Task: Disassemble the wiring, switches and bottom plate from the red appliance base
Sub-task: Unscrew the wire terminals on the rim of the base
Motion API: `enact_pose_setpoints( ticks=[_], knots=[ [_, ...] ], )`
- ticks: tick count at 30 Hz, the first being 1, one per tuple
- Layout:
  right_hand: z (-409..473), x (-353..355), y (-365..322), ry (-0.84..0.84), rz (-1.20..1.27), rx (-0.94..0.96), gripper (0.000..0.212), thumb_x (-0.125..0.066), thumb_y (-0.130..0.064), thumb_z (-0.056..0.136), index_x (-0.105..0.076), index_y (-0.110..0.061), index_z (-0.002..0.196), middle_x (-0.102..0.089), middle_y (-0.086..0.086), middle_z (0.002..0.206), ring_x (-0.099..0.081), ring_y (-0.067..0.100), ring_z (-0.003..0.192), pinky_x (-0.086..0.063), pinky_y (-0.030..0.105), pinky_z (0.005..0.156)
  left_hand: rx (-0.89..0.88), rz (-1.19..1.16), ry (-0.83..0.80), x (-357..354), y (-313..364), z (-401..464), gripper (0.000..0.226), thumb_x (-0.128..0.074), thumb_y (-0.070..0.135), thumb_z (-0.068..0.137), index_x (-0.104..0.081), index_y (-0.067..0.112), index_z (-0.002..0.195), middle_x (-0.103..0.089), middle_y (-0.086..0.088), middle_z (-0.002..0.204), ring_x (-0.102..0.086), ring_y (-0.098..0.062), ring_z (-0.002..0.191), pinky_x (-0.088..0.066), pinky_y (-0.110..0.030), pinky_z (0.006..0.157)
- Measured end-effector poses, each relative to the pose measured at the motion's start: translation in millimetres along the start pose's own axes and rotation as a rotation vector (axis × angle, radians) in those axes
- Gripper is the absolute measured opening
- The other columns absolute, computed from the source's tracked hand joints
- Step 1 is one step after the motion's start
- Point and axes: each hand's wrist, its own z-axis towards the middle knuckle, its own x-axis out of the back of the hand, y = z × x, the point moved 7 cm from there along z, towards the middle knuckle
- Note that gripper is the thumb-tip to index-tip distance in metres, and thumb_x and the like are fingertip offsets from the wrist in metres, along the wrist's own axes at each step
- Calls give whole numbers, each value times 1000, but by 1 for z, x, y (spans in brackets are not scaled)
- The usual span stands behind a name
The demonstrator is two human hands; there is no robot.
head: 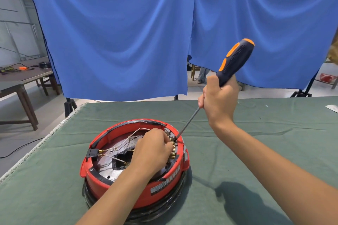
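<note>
In the head camera view, the round red plastic appliance base (135, 171) lies upside down on the green cloth-covered table (256, 151), at about 6 o'clock of the picture, near the table's left front part. Its open underside faces up and shows a dark metal bottom plate (109, 165) with a ragged hole in the middle. Thin white wires (131, 134) with brass ends run across this plate; some of them go to a small black plastic connector block (92, 152) at 9 o'clock of the base rim. A row of brass terminals (172, 145) stands along the rim at about 3 o'clock.

The left hand (151, 153) reaches over the base from 6 o'clock, and its fingers are curled together at the brass terminals; what exactly they pinch is hidden by the hand itself.

The right hand (218, 99) is at about 1 o'clock from the base, above the table, and is wrapped tightly around the long screwdriver with a black and orange handle (235, 60). The handle points up toward 1 o'clock, and the thin metal shaft goes down toward 7 o'clock, its tip at the terminals just beside the left fingers.

Behind the table hangs a large blue cloth curtain (118, 33). At 9 o'clock of the picture stands a brown wooden table (23, 75), well apart.
</note>
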Motion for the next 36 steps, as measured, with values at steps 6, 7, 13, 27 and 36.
enact_pose_setpoints(
  ticks=[6,7,13,27,36],
  knots=[
    [-6,-26,-14,-158,-4,60,15,-46,-12,78,-38,-23,73,-34,-11,50,-32,12,33,-33,20,33,-4,-6,0,0,-1,0,12,-56,17,84,-64,19,75,-64,2,92,-59,-23,89,-48,-39,83],
    [-7,-32,-17,-192,-34,85,15,-46,-13,78,-37,-23,73,-35,-12,50,-33,14,34,-33,21,34,-3,-6,2,0,-2,0,12,-55,18,84,-64,19,75,-63,2,94,-59,-23,90,-47,-38,83],
    [1,-45,-11,-204,-186,50,6,-47,-20,78,-41,-19,76,-37,-14,53,-35,23,48,-42,41,47,-32,34,17,0,-1,1,15,-54,19,84,-67,13,78,-65,-1,92,-59,-23,89,-44,-36,80],
    [19,-1,38,83,-64,-181,7,-44,-9,84,-43,-16,82,-33,-1,50,-30,14,29,-31,19,35,-10,37,3,-3,-5,3,18,-54,20,82,-67,7,79,-64,-5,91,-61,-26,86,-51,-39,77],
    [4,-37,-3,-154,-51,17,16,-46,-9,78,-36,-20,71,-34,-9,52,-30,10,33,-33,21,34,-22,45,-3,-4,-5,4,19,-52,21,84,-66,9,80,-61,-3,98,-59,-29,92,-49,-41,81]
  ],
)
